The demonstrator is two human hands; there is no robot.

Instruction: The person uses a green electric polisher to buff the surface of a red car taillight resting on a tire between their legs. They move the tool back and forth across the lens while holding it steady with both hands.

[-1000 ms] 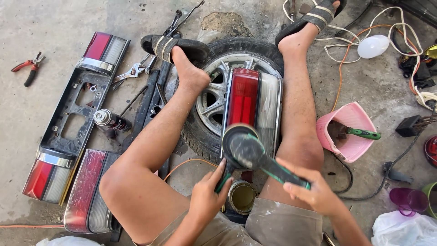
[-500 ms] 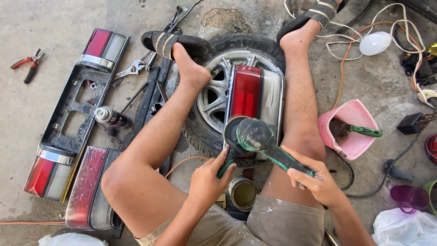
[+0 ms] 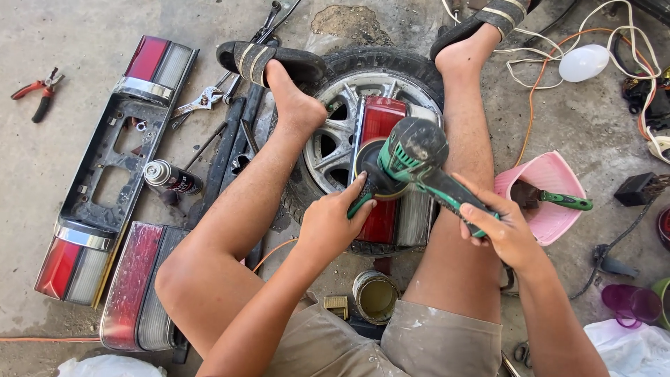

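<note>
Shifted up-frame onto the tail lamp (image 3: 382, 122), the polisher (image 3: 408, 157) is gripped closed-fingered by left hand (image 3: 328, 227) and right hand (image 3: 506, 230); buffing underway, steady pressure needed.

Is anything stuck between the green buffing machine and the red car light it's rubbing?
Nothing visible. The green and black handheld polisher sits directly on the red and clear tail light lens, held by the left hand and right hand.

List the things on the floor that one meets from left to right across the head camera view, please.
Red pliers → long tail-light panel → spray can → wheel → green polisher, held by left hand and right hand → pink basket → purple cup.
</note>
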